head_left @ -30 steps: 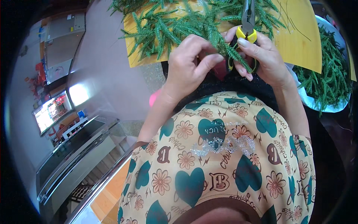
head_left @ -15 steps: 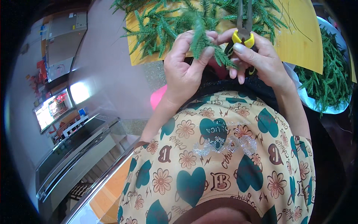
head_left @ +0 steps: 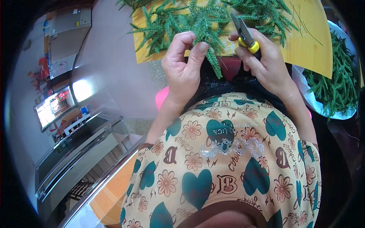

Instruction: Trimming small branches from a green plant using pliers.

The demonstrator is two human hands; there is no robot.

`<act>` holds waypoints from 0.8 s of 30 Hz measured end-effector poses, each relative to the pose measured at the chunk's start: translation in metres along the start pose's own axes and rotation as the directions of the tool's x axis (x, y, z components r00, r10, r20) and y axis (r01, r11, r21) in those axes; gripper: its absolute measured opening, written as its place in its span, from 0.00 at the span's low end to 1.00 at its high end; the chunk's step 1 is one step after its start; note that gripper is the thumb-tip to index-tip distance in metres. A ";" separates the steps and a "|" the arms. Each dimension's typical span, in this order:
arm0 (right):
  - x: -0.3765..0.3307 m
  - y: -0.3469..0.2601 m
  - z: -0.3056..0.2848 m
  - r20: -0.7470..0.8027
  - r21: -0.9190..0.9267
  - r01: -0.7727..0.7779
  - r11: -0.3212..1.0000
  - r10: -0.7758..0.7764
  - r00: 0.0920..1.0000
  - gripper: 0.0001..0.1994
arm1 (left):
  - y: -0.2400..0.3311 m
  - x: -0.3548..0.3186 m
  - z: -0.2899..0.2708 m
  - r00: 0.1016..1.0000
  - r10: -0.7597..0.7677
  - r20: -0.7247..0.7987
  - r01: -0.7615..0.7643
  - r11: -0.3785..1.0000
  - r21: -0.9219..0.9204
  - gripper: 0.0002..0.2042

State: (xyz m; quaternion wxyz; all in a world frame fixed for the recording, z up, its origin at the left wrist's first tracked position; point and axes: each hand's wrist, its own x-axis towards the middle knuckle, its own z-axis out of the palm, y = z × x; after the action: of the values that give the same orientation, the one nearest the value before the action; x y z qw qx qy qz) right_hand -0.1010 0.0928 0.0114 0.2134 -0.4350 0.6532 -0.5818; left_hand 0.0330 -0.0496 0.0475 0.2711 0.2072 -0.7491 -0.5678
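My left hand (head_left: 181, 70) pinches a green artificial pine sprig (head_left: 213, 64) between thumb and fingers. The sprig's needled tip hangs down toward my lap. In my right hand (head_left: 269, 64) is a pair of pliers (head_left: 243, 31) with yellow-and-black handles, its metal jaws pointing up and to the left. The pliers are apart from the sprig. Beyond both hands, more pine sprigs (head_left: 157, 32) lie in a heap on a yellow board (head_left: 310, 55). A second bunch of sprigs (head_left: 262, 17) lies at the far right of that heap.
At the right stands a white-rimmed container (head_left: 349, 113) filled with green pine branches (head_left: 332, 85). A few thin dark stems (head_left: 302, 22) lie on the board. Something pink (head_left: 161, 97) shows beside my left forearm. A glass-topped cabinet (head_left: 76, 152) stands at the left.
My hands have drawn apart, the left shifting slightly leftward with the sprig. The pliers have swung from upright to tilting left, and my right-hand fingers have come away from the sprig.
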 end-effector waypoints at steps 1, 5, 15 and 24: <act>0.000 -0.001 0.000 0.000 0.002 -0.001 1.000 0.001 1.000 0.13 | 0.001 0.000 0.001 1.000 -0.001 0.000 0.001 1.000 0.002 0.09; 0.000 -0.005 0.001 -0.036 -0.099 0.054 0.994 -0.058 0.998 0.15 | 0.004 0.003 0.001 0.998 -0.052 0.044 0.063 0.946 -0.316 0.10; -0.001 -0.006 0.002 -0.120 -0.433 0.194 0.880 -0.269 0.956 0.27 | 0.015 0.002 0.004 0.988 -0.125 0.093 0.155 0.870 -0.468 0.12; -0.004 -0.001 0.001 -0.147 -0.541 0.059 0.839 -0.163 0.976 0.28 | 0.010 -0.002 0.001 0.981 -0.124 0.150 0.179 0.875 -0.450 0.13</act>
State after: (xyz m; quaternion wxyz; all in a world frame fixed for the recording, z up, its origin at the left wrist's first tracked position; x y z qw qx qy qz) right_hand -0.0974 0.0954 0.0114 -0.0124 -0.4578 0.7795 -0.4273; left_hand 0.0334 -0.0450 0.0561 0.2231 0.1618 -0.5887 -0.7599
